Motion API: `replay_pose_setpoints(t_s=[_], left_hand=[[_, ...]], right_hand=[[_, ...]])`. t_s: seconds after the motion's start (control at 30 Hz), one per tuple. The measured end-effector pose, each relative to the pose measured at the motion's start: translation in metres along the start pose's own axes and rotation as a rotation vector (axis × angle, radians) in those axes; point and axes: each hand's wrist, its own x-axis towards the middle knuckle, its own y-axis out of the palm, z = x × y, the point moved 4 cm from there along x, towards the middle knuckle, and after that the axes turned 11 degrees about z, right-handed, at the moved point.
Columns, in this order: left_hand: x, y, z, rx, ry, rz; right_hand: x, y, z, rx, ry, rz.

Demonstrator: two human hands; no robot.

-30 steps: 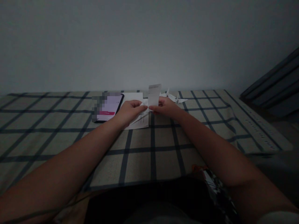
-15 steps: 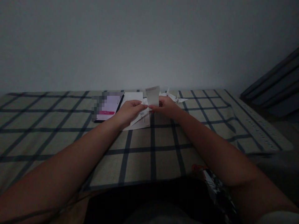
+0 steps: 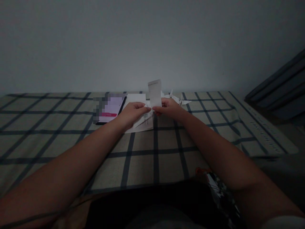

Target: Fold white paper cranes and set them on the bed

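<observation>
Between my two hands is a folded piece of white paper (image 3: pixel 154 93), with a strip of it standing upright. My left hand (image 3: pixel 133 113) pinches its left part between thumb and fingers. Thumb and fingers of my right hand (image 3: pixel 170 108) are closed on the lower right of the upright strip. Both thumbs nearly meet at the fold. A flat white sheet (image 3: pixel 140 128) with some dark marks lies beneath my left hand, partly covered by it. Just beyond my right hand sit folded paper cranes (image 3: pixel 179 100), partly hidden behind it.
A phone or tablet (image 3: pixel 111 106) with a lit screen, partly blurred out, lies left of the paper. The checked tablecloth (image 3: pixel 143 162) covers the table, which meets a plain wall (image 3: pixel 152 41). Something shiny with an orange part (image 3: pixel 202 171) is near my right forearm.
The upright strip of paper stands a little higher and looks longer. My right thumb and fingers have shifted slightly on it; my left hand has hardly moved.
</observation>
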Motion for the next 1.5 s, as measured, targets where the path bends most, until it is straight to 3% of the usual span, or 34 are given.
replay_pose_setpoints(t_s=[0.47,1.17,1.5], left_hand=[[0.001,-0.001,0.0,0.021,0.0,0.005],[0.0,-0.003,-0.001,0.094,-0.011,0.004],[0.0,-0.006,-0.002,0.175,-0.001,-0.012]], right_hand=[[-0.001,0.002,-0.004,0.041,0.047,0.05],[-0.003,0.005,0.006,0.04,0.095,0.024],[-0.002,0.005,-0.001,0.03,0.088,0.029]])
